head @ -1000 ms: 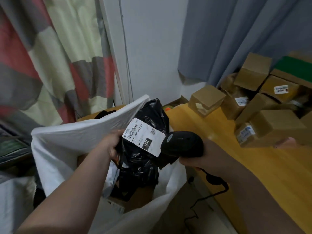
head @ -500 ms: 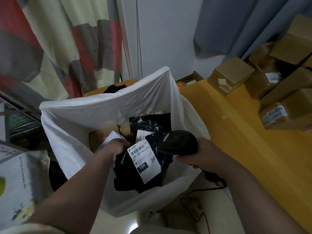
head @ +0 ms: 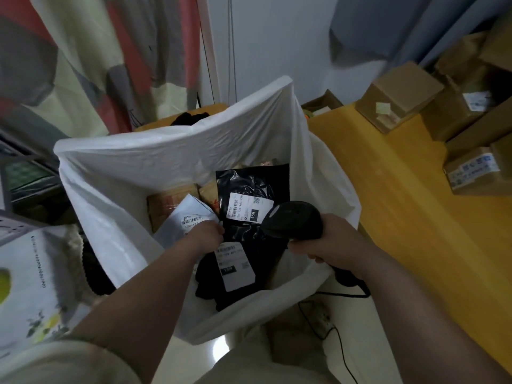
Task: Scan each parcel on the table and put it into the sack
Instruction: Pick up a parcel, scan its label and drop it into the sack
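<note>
Now, black parcel (head: 238, 296) low inside the white sack (head: 166, 162).
Left grip (head: 206, 234) sits at its top corner; closed or not, I cannot tell. Likely light, floppy, slippery: pinch an edge. Right grip (head: 327, 241) is wrapped round the scanner (head: 293, 220); boxes (head: 399, 92) wait on the counter (head: 388, 231).

The sack (head: 166, 162) stands just left of the table (head: 388, 231), parcels (head: 249, 187) lying inside it, boxes (head: 399, 92) piled on the table's far right

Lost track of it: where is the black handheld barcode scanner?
Head view, right of centre: the right hand grips the black handheld barcode scanner over the open white sack, above a black labelled parcel.
</note>
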